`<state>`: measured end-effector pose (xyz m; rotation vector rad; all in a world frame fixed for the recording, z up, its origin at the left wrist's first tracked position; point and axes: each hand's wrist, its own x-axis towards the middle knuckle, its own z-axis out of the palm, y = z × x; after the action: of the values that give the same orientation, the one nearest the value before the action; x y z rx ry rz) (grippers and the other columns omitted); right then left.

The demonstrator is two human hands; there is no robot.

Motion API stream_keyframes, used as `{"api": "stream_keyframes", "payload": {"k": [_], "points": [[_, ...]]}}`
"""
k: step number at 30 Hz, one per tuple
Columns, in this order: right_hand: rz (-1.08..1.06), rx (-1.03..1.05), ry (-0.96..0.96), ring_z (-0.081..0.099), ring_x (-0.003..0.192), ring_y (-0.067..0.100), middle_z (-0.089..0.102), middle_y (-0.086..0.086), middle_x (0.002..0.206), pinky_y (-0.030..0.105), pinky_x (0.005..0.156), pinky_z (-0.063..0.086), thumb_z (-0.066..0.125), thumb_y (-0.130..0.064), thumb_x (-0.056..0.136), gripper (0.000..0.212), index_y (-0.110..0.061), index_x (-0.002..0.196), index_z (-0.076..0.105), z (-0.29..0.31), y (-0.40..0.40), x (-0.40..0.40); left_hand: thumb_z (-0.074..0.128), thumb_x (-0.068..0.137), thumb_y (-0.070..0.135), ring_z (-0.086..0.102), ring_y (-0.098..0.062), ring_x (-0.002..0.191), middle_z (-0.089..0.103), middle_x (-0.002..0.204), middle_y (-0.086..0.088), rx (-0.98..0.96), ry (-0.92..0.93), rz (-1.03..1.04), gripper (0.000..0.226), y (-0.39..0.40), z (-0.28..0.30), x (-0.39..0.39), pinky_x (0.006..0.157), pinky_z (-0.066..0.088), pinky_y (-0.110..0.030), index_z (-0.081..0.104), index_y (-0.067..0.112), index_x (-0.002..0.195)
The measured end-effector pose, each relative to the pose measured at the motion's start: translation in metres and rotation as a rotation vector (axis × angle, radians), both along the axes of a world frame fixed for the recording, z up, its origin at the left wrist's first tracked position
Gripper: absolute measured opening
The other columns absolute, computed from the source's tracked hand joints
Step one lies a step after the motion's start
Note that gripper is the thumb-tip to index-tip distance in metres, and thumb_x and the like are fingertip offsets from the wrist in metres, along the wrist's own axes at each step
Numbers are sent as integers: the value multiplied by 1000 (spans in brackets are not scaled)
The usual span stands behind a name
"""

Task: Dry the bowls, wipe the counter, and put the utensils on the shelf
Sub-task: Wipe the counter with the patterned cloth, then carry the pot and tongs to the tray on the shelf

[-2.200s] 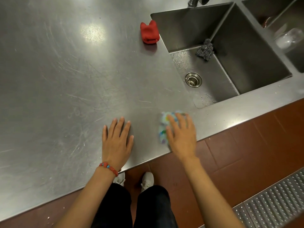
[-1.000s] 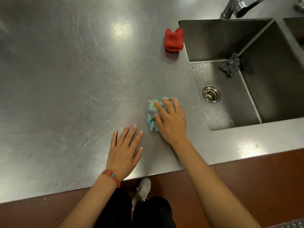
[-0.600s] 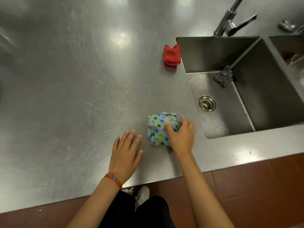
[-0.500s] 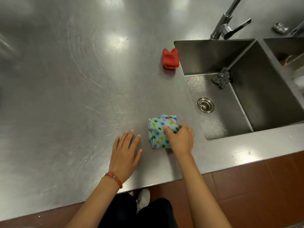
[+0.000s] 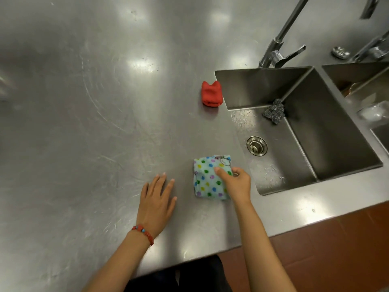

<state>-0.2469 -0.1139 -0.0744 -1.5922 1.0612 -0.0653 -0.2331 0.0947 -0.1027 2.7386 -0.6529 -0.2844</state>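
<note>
A folded light-blue cloth with coloured dots (image 5: 207,178) lies on the steel counter (image 5: 94,123) just left of the sink. My right hand (image 5: 236,183) pinches its right edge, thumb on top and fingers curled under the fold. My left hand (image 5: 156,202) rests flat on the counter to the cloth's left, fingers spread, holding nothing; a red bead bracelet sits on that wrist. No bowls or utensils are visible on the counter.
A small red cloth (image 5: 211,93) lies near the sink's back-left corner. The sink (image 5: 336,157) holds a steel scourer (image 5: 274,111) and a drain (image 5: 256,146). A tap (image 5: 280,53) stands behind it. A second basin (image 5: 357,76) lies at the right. The counter's front edge runs near my body.
My right hand went from pressing flat on the cloth while wiping to gripping its right edge with curled fingers. The left hand stayed flat on the counter.
</note>
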Motion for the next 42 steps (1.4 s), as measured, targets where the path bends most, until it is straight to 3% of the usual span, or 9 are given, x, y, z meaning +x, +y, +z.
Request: {"api": "stream_keyframes", "payload": {"k": [6, 9, 15, 19, 23, 28, 31, 35, 42], "points": [[-85, 164, -104, 64, 69, 11, 67, 3, 82, 15, 43, 49, 78, -23, 70, 21, -13, 76, 60, -1, -41, 60, 24, 93, 37, 57, -37, 112, 60, 123, -20, 64, -1, 74, 54, -4, -10, -3, 101, 37, -46, 63, 5, 114], [-23, 168, -81, 64, 70, 12, 66, 4, 83, 16, 43, 48, 78, -25, 71, 24, -16, 69, 56, -6, -59, 88, 11, 96, 41, 54, -38, 115, 59, 124, -19, 104, 15, 110, 65, -8, -6, -5, 110, 12, -35, 62, 5, 115], [243, -165, 24, 61, 68, 15, 64, 5, 85, 20, 45, 45, 71, -38, 75, 30, -12, 82, 60, -13, -70, 112, 11, 96, 41, 52, -36, 118, 58, 126, -17, 83, 45, 187, 63, -18, -2, -8, 111, 7, -34, 60, 7, 117], [400, -656, 190, 56, 97, 31, 58, 15, 107, 38, 72, 47, 56, -48, 83, 52, -3, 110, 50, -12, -58, 106, 30, 91, 33, 53, -37, 116, 58, 126, -17, 46, -10, 230, 48, -22, -1, -11, 111, 10, -34, 61, 6, 116], [558, -954, 46, 43, 117, 37, 46, 22, 128, 45, 97, 36, 58, -29, 84, 52, -1, 125, 42, -7, -32, 84, 38, 82, 29, 58, -38, 110, 63, 119, -18, 25, -28, 268, 47, -22, 8, -14, 92, 44, -54, 65, 5, 111], [944, -1037, -272, 60, 104, 41, 61, 26, 114, 50, 93, 45, 74, -16, 71, 45, 2, 110, 60, -7, 42, 36, 36, 82, 32, 58, -39, 110, 62, 120, -18, -4, -9, 400, 49, 12, 19, -34, 90, 43, -57, 64, 5, 112], [1165, -889, -251, 51, 119, 35, 53, 20, 130, 45, 104, 36, 62, -25, 83, 46, -5, 124, 53, -8, 93, 9, 35, 82, 34, 57, -40, 111, 62, 120, -19, -20, -7, 498, 51, 54, 21, -54, 91, 43, -57, 64, 5, 112], [1282, -926, -298, 61, 107, 35, 63, 19, 117, 48, 93, 46, 73, -23, 72, 43, -6, 110, 63, -10, 165, -14, 34, 81, 36, 55, -42, 112, 61, 120, -21, -44, -32, 645, 54, 133, 26, -85, 91, 42, -57, 64, 3, 111], [1386, -873, -393, 48, 122, 32, 55, 16, 128, 39, 105, 32, 59, -26, 84, 40, -7, 119, 56, 2, 328, -42, 33, 80, 36, 55, -42, 112, 60, 120, -23, -21, -99, 850, 55, 298, 42, -148, 91, 43, -59, 64, 2, 110]]}}
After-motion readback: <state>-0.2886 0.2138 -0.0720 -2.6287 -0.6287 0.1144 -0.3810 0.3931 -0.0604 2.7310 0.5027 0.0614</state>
